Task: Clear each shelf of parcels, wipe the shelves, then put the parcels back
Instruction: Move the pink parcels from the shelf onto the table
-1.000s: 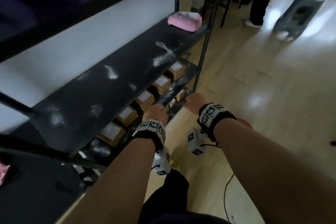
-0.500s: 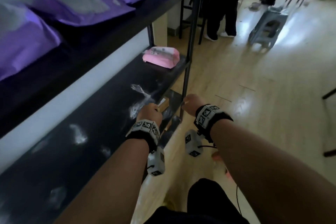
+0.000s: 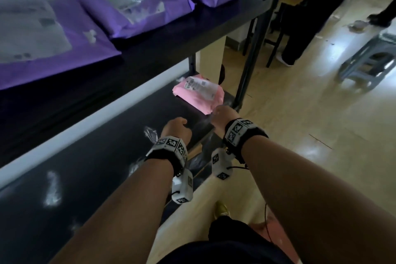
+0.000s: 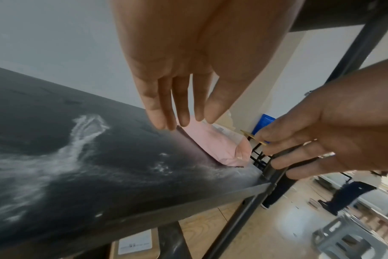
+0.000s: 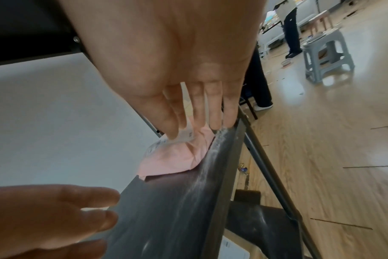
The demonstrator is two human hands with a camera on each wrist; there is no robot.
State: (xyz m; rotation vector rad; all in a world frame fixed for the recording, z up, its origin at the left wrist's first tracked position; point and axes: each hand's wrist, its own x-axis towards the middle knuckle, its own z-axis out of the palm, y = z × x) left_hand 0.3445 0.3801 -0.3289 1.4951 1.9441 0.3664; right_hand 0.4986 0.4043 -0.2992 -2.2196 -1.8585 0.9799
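pink parcel [image 3: 198,93] lies at twelve o'clock, just beyond the nearer right hand [image 3: 222,114]; both it and left hand [image 3: 176,128] reach with fingers loosely spread, empty.

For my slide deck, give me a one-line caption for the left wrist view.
Both hands, left hand and right hand, reach empty toward the pink parcel on the dusty black shelf.

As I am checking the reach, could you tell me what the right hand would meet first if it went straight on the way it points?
Most likely the pink parcel at the shelf end; the right hand points straight at it, though depth is unclear.
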